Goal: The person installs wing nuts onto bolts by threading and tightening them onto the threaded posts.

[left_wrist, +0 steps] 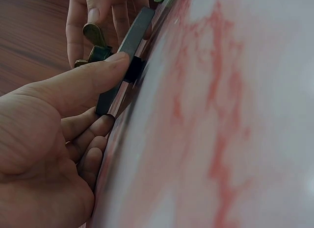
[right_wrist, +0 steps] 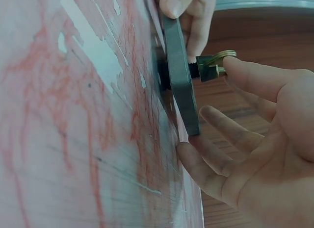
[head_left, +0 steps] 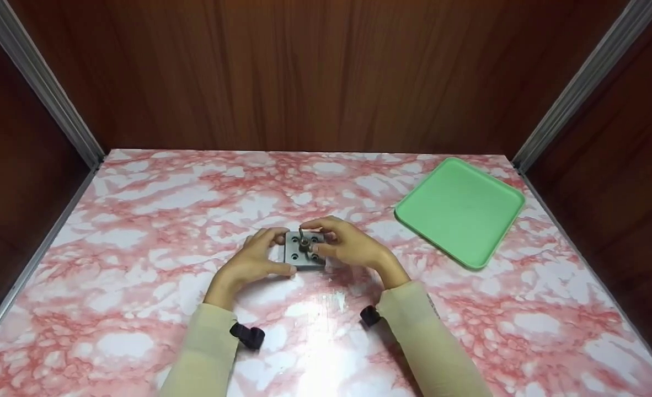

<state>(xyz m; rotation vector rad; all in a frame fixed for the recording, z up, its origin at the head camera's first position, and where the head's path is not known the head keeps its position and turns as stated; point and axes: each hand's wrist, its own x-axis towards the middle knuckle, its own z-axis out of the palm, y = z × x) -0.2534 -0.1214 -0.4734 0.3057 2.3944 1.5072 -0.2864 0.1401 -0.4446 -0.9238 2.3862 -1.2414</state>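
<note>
A square grey metal plate [head_left: 295, 249] with holes near its corners is on or just above the tabletop, in front of me. A threaded bolt [right_wrist: 194, 70] passes through its middle and carries a brass-coloured wing nut [right_wrist: 210, 66]. My left hand [head_left: 253, 261] grips the plate from the left, the thumb on its near edge and the fingers at the far side. From the right, my right hand [head_left: 353, 242] has thumb and index finger at the wings of the wing nut. Its other fingers spread beside the plate's right edge in the right wrist view.
A light green square tray [head_left: 461, 212] lies at the right rear of the red-and-white marbled table [head_left: 138, 264]. Dark brown wood panels [head_left: 304, 77] enclose the back and both sides, with metal strips at the corners. Black straps [head_left: 249, 335] hang at both wrists.
</note>
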